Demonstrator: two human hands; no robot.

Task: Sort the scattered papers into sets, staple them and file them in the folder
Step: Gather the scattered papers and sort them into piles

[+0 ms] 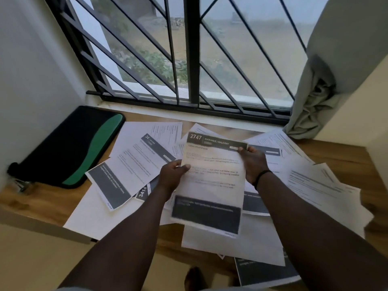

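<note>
Papers lay scattered on a wooden counter (50, 198) under a barred window (189, 49).
Both hands' fingers, left hand (172, 175) and right hand (253, 162), pinched one sheet (212, 181); a black-green folder (67, 145) lay left.

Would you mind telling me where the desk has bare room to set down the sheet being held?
Bare wood shows at the front left, between the black-and-green folder and the scattered papers, and at the far right corner beside the curtain. The middle, under the held sheet, is crowded with overlapping pages.
</note>
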